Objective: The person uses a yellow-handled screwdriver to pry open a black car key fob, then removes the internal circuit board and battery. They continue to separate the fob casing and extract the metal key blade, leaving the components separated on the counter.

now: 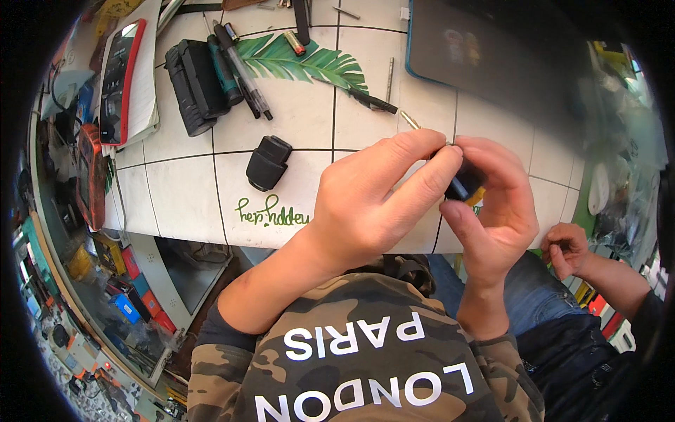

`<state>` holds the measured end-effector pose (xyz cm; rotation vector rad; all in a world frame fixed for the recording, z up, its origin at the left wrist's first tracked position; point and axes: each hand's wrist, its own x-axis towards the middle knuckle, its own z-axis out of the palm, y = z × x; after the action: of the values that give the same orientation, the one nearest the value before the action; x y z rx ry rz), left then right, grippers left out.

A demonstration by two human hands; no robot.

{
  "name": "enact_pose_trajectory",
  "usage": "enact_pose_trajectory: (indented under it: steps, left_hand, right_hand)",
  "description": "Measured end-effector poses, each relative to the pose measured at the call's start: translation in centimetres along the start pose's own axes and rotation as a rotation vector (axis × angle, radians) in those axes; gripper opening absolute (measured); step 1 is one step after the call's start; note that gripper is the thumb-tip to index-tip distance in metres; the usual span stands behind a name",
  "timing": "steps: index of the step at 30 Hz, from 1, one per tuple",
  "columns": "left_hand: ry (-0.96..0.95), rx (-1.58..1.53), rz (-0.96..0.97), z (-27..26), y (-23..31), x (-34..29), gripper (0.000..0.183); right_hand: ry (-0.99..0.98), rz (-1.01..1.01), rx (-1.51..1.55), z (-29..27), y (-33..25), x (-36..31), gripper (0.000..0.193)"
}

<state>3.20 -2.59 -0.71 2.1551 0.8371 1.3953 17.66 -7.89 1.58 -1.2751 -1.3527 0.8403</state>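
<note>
Above the table's near edge, my right hand (499,204) curls around a small black object (460,184) with a yellow part at its lower edge. My left hand (380,193) reaches across to it, thumb and forefinger pinched together at its top. Something tiny shows at those fingertips, too small to name. Just beyond them is a thin brass-coloured piece (410,120); I cannot tell whether it is held or lies on the table. A black plastic piece, shaped like a small case (268,163), lies on the tabletop left of my hands.
A dark, blue-edged panel (492,63) covers the far right. Far left lie a bulky black device (195,86), pens (242,74), a green-handled tool (223,70), a battery (294,43) and a red-edged device (123,81) on paper. Another person's hand (566,247) is at the right.
</note>
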Motion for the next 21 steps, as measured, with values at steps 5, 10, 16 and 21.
enact_pose_trajectory:
  steps: [5, 10, 16, 21]
  left_hand:
    - [0.184, -0.233, -0.324, -1.1, 0.5, -0.6, 0.039]
    - [0.079, -0.523, -0.656, -2.1, 0.9, -1.1, 0.029]
    - [0.045, 0.059, -0.191, -3.2, 1.0, -2.7, 0.034]
    - [-0.056, 0.727, -0.432, -9.5, 0.6, -5.0, 0.052]
  right_hand:
    - [0.117, 0.31, 0.537, 1.4, -0.3, -0.2, 0.038]
    - [0.096, 0.457, 0.848, 2.0, 0.0, -0.6, 0.031]
    - [0.159, 0.305, 0.447, 1.8, 0.0, -1.3, 0.024]
    - [0.038, 0.024, 0.033, 1.7, 0.6, -1.6, 0.029]
